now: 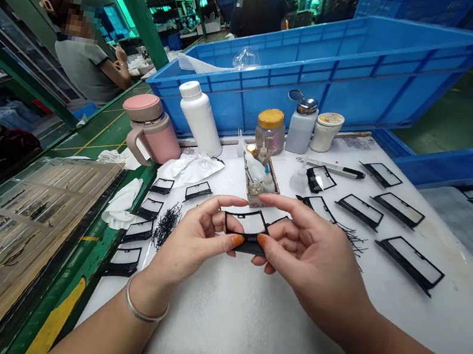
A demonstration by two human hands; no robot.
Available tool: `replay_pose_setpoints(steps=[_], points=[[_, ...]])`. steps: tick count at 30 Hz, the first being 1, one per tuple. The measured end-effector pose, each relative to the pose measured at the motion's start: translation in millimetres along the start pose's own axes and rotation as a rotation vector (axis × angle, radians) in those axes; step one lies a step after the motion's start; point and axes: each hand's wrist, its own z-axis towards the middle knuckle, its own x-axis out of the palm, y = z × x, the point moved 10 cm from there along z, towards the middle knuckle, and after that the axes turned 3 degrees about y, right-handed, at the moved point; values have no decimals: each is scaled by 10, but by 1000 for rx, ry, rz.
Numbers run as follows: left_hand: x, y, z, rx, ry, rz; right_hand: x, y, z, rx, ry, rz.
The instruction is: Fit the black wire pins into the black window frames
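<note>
My left hand point(193, 242) and right hand point(314, 256) are close together over a white foam sheet point(237, 337), both pinching one small black plastic frame point(247, 243) with a pale see-through window. My orange-nailed thumbs point(235, 240) press on its lower black bar from either side, fingers curled behind it, so both hands are mostly closed and the frame sits between them, lifted off the foam, tilted a bit. Silver bangle point(143, 306) on my left wrist. Just left of my left hand lies a loose heap of thin black strands point(166, 224), with a column of similar black frames point(130, 257) beside it, and white cloths point(122, 203) near those. To the right, more frames point(410, 263) lie spread on the white bench top, with a few black strands beside them and a white-and-black marker pen point(335, 169) past them. Straight ahead is a small tray of little bottles point(260, 182), then a yellow-lidded jar point(269, 131), a pump bottle point(302, 124), a white tub point(326, 131), a white bottle point(200, 118) and a pink tumbler point(151, 129). Left of the bench is a clear tray of black parts point(23, 232). Behind everything is a big blue plastic crate point(326, 77), and further off two co-workers point(83, 64) point(258, 8) are at the left and back.
</note>
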Motion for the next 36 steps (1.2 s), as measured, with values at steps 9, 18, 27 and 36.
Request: replay_pose_setpoints(steps=[9,18,27,36], points=[[-51,18,3,10,8,7,6,98,-46,-93,-7,-64],[-44,-16,3,1,10,11,19,81,-63,-113,-14,-127],[-74,-9,-10,-12,-40,30,37,54,-26,-57,26,-87],[-96,-27,-3,-31,-98,-25,-8,-125,83,147,54,134]])
